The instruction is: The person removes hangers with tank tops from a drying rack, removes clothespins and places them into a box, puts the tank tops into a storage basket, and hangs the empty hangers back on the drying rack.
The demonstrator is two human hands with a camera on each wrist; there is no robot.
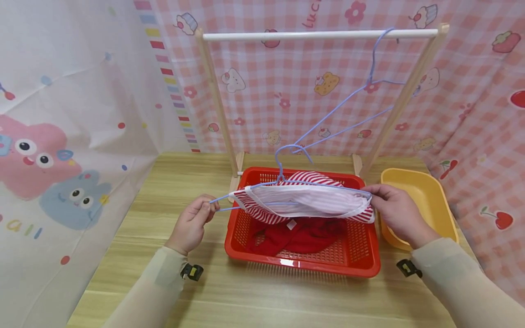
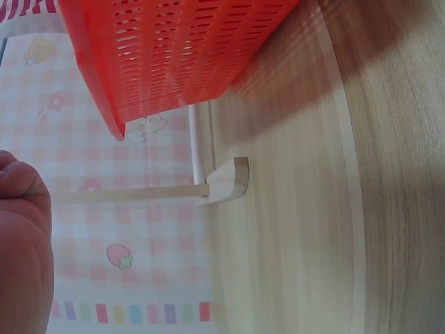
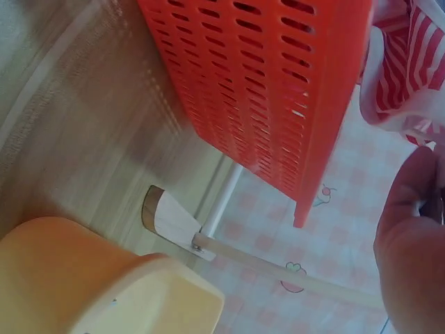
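Observation:
In the head view, a light-blue clothes hanger (image 1: 262,184) is held level over the red basket (image 1: 262,258), its hook upward. A red-and-white striped garment (image 1: 262,214) with white trim hangs on it, neck opening spread and pale lining showing. My left hand (image 1: 190,225) pinches the hanger's bare left end between thumb and fingers. At the other end, my right hand (image 1: 395,212) pinches the hanger's tip together with the garment's edge; its fingertips are partly hidden. A red garment (image 1: 295,239) with a small white tag lies inside the basket.
Behind the basket stands a wooden rack with a white rod (image 1: 320,35), where another blue hanger (image 1: 373,59) hangs at the right. A yellow tub (image 1: 445,209) is right of the basket, partly behind my right hand. Printed cloths enclose the wooden tabletop (image 1: 180,177).

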